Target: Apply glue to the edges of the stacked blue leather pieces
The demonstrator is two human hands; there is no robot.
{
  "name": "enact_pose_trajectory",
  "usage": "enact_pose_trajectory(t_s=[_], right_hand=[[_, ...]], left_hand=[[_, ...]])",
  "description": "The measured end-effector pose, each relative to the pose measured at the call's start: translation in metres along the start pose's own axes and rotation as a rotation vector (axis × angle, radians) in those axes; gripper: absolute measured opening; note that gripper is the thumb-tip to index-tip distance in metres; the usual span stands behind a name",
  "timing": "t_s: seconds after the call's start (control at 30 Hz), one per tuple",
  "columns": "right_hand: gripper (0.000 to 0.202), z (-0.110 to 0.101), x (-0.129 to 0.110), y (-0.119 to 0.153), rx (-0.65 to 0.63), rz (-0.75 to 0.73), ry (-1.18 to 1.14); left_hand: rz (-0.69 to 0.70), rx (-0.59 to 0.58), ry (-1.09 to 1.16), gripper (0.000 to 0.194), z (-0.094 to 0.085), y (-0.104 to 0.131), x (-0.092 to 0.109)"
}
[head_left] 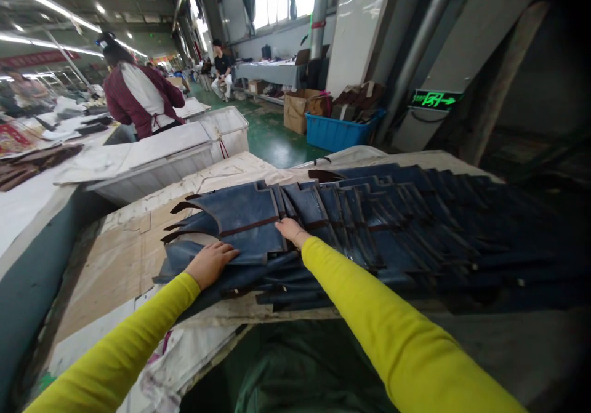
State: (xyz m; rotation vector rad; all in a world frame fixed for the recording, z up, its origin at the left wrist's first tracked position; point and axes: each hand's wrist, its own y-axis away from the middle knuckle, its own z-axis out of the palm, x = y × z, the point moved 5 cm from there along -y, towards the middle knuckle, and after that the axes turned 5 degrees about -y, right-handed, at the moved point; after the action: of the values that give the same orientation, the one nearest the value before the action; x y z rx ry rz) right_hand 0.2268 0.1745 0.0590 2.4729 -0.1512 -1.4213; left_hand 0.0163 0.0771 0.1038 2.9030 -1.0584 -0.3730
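Dark blue, leather-like cut pieces (383,216) lie overlapped in a long row across the table in front of me. The top blue piece (244,207) at the left end has a dark brown strip along it and a curved cut at its left side. My left hand (212,264) lies flat on the near left part of the stack, fingers stretched out. With fingers pinched, my right hand (292,231) grips the right edge of the top piece, by the end of the brown strip. The underside of that grip is hidden.
Cardboard (120,247) covers the table's left side. Beyond stand a white bin (184,148), a blue crate (341,131) holding brown pieces, and a cardboard box (298,111). One person (138,93) stands at the left table; another (222,71) sits farther back.
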Motion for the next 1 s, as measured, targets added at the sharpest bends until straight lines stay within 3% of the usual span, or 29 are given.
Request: enact_pose_trajectory(t_s=[0.17,0.4,0.57,0.67,0.77,0.87,0.93,1.0], right_hand=[[0.028,-0.002,0.002,-0.008,0.049,-0.047,0.181],[0.03,-0.02,0.014,-0.011,0.094,-0.065,0.277],[0.035,-0.037,0.013,-0.016,0.115,-0.08,0.228],[0.039,-0.045,0.004,0.005,0.152,-0.158,0.179],[0.039,-0.041,-0.013,0.051,0.187,-0.319,0.14],[0.049,-0.024,-0.043,0.109,0.2,-0.636,0.19],[0.061,-0.013,-0.061,0.14,0.249,-0.801,0.282],[0.063,-0.005,-0.072,0.156,0.289,-0.86,0.372]], left_hand=[[-0.028,-0.043,0.021,0.045,-0.007,-0.007,-0.007],[-0.008,-0.193,0.161,0.064,0.003,-0.013,-0.013],[-0.072,-0.186,0.072,0.044,0.008,-0.014,-0.011],[-0.101,-0.159,0.033,0.04,0.006,-0.015,-0.014],[-0.117,-0.114,-0.018,0.045,-0.015,-0.024,-0.03],[-0.103,-0.112,-0.096,0.046,-0.055,-0.038,-0.045],[-0.059,-0.14,-0.128,0.043,-0.083,-0.043,-0.041],[-0.011,-0.161,-0.141,0.037,-0.104,-0.041,-0.024]])
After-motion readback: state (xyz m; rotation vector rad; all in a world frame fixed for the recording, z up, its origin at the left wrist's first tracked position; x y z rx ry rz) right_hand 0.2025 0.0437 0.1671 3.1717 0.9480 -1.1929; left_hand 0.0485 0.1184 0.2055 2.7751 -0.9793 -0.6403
